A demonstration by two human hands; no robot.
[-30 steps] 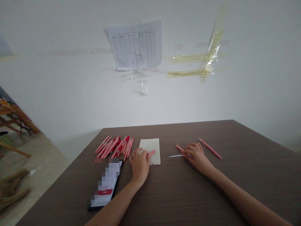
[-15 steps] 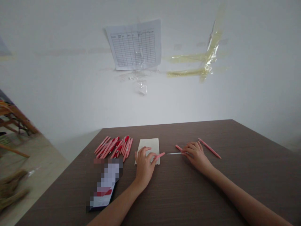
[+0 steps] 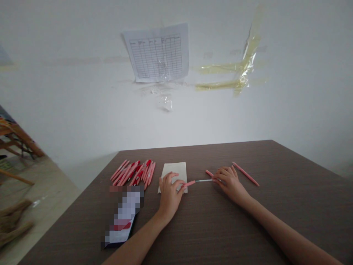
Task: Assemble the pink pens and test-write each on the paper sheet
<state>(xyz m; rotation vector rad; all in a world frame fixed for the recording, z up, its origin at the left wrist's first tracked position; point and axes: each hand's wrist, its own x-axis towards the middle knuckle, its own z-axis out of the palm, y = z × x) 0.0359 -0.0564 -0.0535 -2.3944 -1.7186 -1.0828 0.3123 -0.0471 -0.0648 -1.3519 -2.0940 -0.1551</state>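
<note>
My left hand (image 3: 168, 191) rests on a cream paper sheet (image 3: 176, 170) and pinches a short pink pen piece (image 3: 189, 183) that points right. My right hand (image 3: 230, 181) lies on the dark wood table (image 3: 209, 228) with its fingers closed on a thin white refill (image 3: 204, 180), whose left tip meets the pink piece. Another pink pen part (image 3: 209, 173) lies just behind the refill, by my right fingers. A whole pink pen (image 3: 245, 173) lies to the right of that hand.
A pile of several pink and red pens (image 3: 135, 172) lies left of the paper. A dark phone (image 3: 122, 217) sits near my left forearm. A printed table sheet (image 3: 158, 52) and yellowed tape (image 3: 239, 70) hang on the white wall. Wooden furniture (image 3: 16, 141) stands at far left.
My left hand has moved right across the paper, bringing the pink piece up to the tip of the white refill. My right hand has stayed almost still.
</note>
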